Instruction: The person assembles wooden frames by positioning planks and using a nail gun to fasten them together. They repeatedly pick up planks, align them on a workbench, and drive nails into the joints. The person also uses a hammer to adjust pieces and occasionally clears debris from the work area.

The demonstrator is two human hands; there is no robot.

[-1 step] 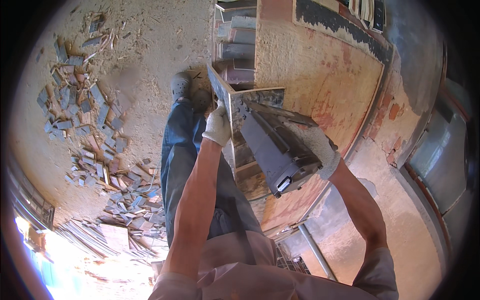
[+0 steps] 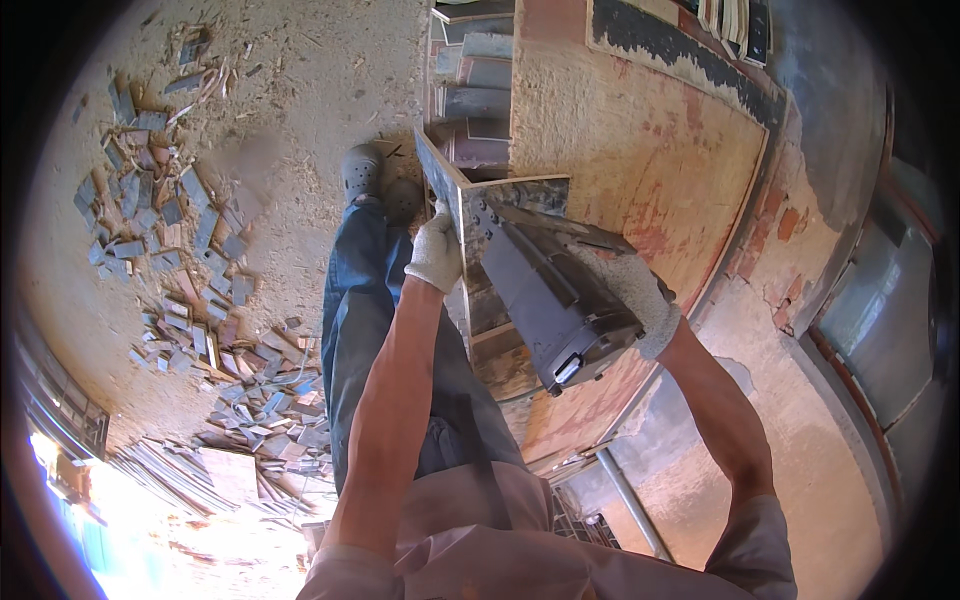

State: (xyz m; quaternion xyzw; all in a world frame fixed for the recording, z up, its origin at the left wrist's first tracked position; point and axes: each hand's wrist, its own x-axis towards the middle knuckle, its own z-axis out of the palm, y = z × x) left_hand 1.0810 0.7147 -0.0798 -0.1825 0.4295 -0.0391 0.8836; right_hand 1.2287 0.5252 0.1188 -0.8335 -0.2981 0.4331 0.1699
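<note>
My right hand (image 2: pixel 645 300), in a pale speckled work glove, is wrapped round a black nail gun (image 2: pixel 548 285). Its narrow nose rests at the corner where a dark-faced upright board (image 2: pixel 440 163) meets a second board (image 2: pixel 540 188) set crosswise. The nail gun hides part of this joint, and its body hides some fingers of my right hand. On the near-left face of the upright board, my left hand (image 2: pixel 436 252), also gloved, is closed on the board, with its fingertips partly hidden.
Below the boards stands a worn wooden work surface (image 2: pixel 630 150). Cut board pieces (image 2: pixel 480 75) are stacked beside it. Scattered wood offcuts (image 2: pixel 190 220) cover the floor at left. My feet in grey clogs (image 2: pixel 362 172) stand close to the work surface. A peeling wall (image 2: pixel 800 420) rises at right.
</note>
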